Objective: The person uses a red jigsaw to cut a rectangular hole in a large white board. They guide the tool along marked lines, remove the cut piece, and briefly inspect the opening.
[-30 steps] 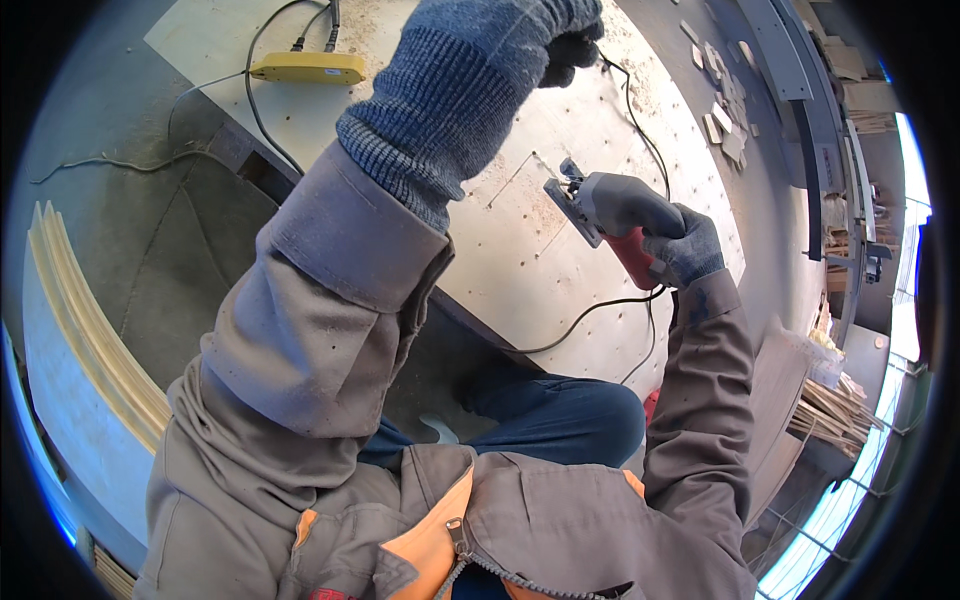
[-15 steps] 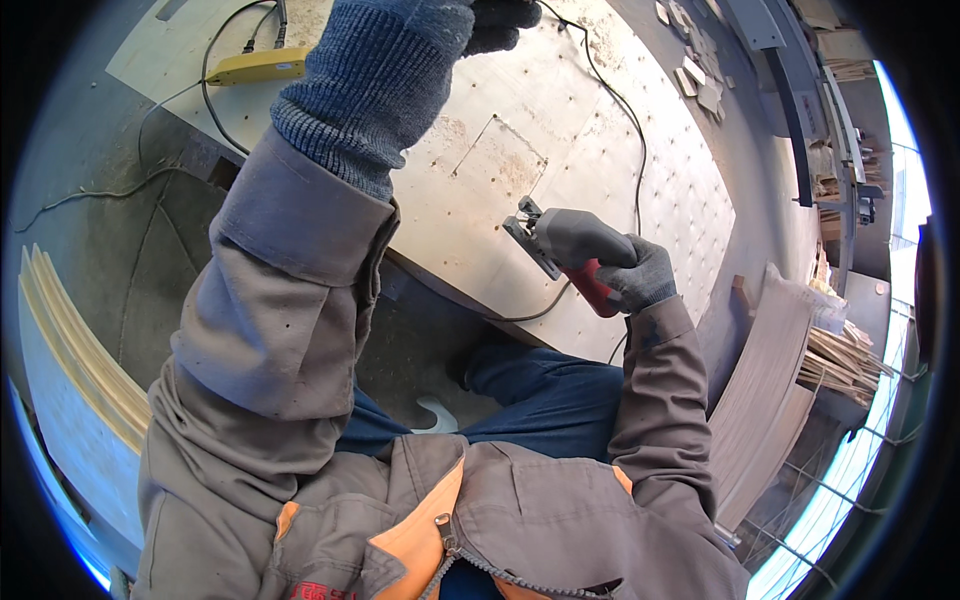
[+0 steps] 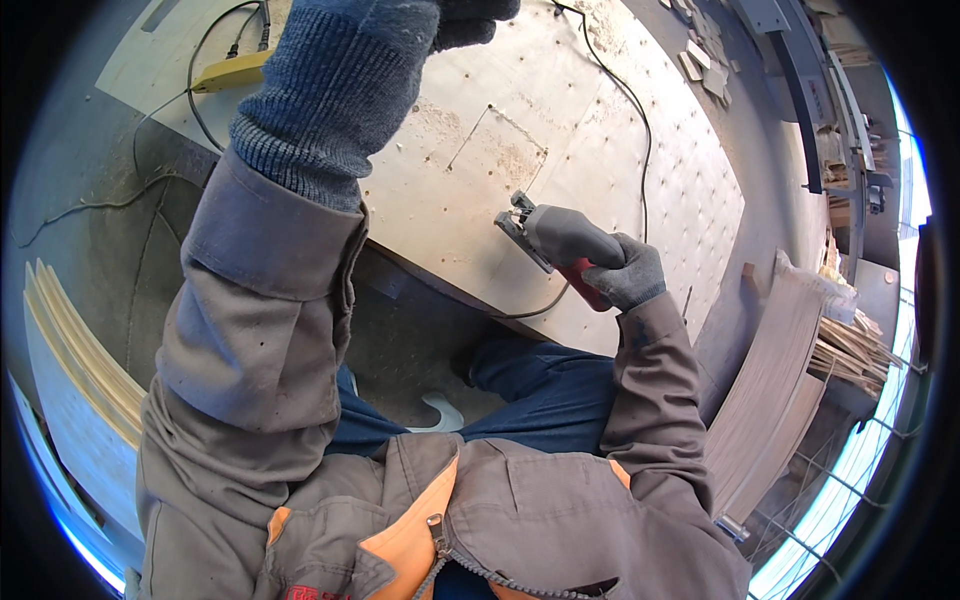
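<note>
My right hand (image 3: 637, 272), in a grey knit glove, is wrapped round a grey and red jigsaw (image 3: 575, 238). The jigsaw is tilted over the near part of a pale plywood sheet (image 3: 440, 215), its metal base facing left. Thin cut lines and sawdust mark the sheet just beyond the tool. My left hand (image 3: 430, 18), also gloved, reaches over the far part of the sheet at the top edge of the view. Only a few of its dark fingertips show, and the rest is cut off, so I cannot tell what it holds.
A yellow power strip (image 3: 232, 72) with plugged-in cables lies on the sheet at the far left. A black cord (image 3: 640, 125) runs across its right side. Wood offcuts (image 3: 710, 70) lie at the far right. Curved boards (image 3: 85, 350) stand at left, brown panels (image 3: 765, 400) at right.
My left arm and hand have shifted to the left and slightly farther up. The right hand, still gripping the jigsaw, has moved a little left.
</note>
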Action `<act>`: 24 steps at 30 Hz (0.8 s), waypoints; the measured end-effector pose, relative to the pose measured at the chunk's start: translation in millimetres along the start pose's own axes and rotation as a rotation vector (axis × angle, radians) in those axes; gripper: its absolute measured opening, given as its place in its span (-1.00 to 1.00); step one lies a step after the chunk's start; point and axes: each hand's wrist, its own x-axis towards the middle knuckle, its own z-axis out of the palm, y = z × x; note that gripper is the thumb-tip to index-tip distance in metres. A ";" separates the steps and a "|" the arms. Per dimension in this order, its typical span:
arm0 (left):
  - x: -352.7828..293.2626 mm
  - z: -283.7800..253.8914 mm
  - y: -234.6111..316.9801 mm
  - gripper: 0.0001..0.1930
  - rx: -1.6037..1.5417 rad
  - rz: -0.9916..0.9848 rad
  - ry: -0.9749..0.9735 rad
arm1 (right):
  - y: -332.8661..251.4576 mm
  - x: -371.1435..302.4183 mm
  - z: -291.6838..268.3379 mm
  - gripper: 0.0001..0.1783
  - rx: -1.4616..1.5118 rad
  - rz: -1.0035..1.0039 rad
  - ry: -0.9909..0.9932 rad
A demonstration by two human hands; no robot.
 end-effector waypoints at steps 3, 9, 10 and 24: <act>-0.8 -1.8 -3.4 -0.72 -0.058 -0.006 -0.057 | 3.0 -1.8 3.4 -0.55 -0.010 -0.007 0.011; -6.3 -6.3 13.0 -0.72 0.063 -0.006 0.032 | -39.6 16.7 26.7 -0.57 -0.126 -0.045 -0.081; -7.4 -2.0 6.6 -0.72 0.046 0.003 0.021 | -36.6 13.5 23.1 -0.56 -0.133 -0.009 -0.067; 3.7 -17.2 -79.2 -0.72 0.266 -0.073 -0.014 | 4.1 20.5 19.9 -0.57 -0.072 0.013 -0.100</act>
